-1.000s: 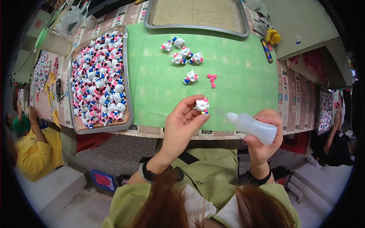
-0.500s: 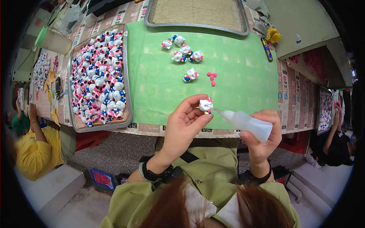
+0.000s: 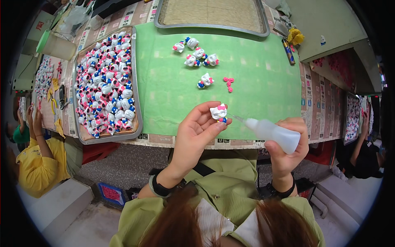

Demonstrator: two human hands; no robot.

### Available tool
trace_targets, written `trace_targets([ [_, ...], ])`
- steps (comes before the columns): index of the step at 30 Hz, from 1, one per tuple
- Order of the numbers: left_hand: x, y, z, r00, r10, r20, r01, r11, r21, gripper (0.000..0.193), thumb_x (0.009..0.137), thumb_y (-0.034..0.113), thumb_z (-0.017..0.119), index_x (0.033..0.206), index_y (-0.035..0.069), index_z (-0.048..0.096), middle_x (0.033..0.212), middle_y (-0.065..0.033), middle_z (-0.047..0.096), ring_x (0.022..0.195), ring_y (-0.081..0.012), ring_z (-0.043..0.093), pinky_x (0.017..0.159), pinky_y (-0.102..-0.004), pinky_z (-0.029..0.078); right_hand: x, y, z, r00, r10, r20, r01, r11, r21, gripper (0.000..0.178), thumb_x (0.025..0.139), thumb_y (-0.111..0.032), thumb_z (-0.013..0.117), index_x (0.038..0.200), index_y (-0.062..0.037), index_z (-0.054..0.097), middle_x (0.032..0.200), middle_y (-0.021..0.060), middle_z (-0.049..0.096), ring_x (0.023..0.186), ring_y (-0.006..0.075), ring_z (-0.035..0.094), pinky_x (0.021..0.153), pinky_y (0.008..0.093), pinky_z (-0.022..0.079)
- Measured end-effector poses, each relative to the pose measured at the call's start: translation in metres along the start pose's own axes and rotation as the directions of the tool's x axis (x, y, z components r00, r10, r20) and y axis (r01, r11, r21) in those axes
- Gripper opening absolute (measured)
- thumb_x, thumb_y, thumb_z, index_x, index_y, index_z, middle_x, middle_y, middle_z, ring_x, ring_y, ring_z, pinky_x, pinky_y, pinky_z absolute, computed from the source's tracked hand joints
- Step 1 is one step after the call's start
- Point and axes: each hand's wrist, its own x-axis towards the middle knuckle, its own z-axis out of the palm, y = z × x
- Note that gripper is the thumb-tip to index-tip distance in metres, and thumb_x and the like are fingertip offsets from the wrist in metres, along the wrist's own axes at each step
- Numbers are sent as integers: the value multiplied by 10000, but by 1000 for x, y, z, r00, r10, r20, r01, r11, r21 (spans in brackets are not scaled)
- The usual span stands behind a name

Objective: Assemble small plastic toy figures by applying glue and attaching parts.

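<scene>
Between the thumb and fingers of my left hand (image 3: 200,125) is a small white cat figurine (image 3: 218,112) with a pink bow and a blue body. My right hand (image 3: 289,146) grips a translucent squeeze bottle (image 3: 275,133), tilted so that its thin nozzle points at the figurine. The nozzle tip looks just off the figurine's right side. Beyond my hands, on the green mat (image 3: 263,74), lies one figurine (image 3: 206,80) beside a small group of pink bow pieces (image 3: 228,84). Farther back sits a loose cluster of several more figurines (image 3: 198,53).
A metal tray (image 3: 138,119) heaped with figurines stands to the left. Another metal tray (image 3: 214,14) lies at the far edge. A tube-shaped item (image 3: 288,52) and a yellow cloth (image 3: 295,37) are at the right. Another person in yellow (image 3: 43,158) works at the left.
My left hand has moved slightly left with the figurine, which has turned. The bottle has drawn back a little to the right, its nozzle away from the figurine.
</scene>
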Motion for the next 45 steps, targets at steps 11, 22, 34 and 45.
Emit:
trace_targets([
  [11,-1,1,0,1000,5,4,-5,1000,-8,367,799,-17,501,1148,-24,386,1126,-168,487,944,-207,552,809,-299,450,2,0,1,1000,-23,0,23,999,-41,381,587,-108,767,868,-29,524,769,75,516,651,135,489,570,229,396],
  [22,2,-1,-6,996,83,-37,-83,997,7,359,795,-56,491,1135,-17,383,1078,-122,494,978,-197,529,842,-274,432,22,14,6,900,354,-254,-228,880,417,326,692,-36,654,946,11,455,812,65,535,747,126,520,655,231,424],
  [34,1,5,-37,992,-120,28,120,891,-439,370,798,-18,492,1147,23,375,1114,-173,487,947,-204,543,802,-277,468,57,94,6,975,-44,-217,-49,912,-407,305,703,-44,643,955,8,479,855,93,565,761,154,550,683,241,428],
  [45,3,-2,-33,979,-179,99,202,914,-351,354,803,6,514,1131,18,382,1089,-131,502,942,-193,538,804,-276,444,55,67,61,930,169,327,-17,908,-419,107,727,-30,570,825,5,546,773,103,561,657,227,554,589,290,439],
])
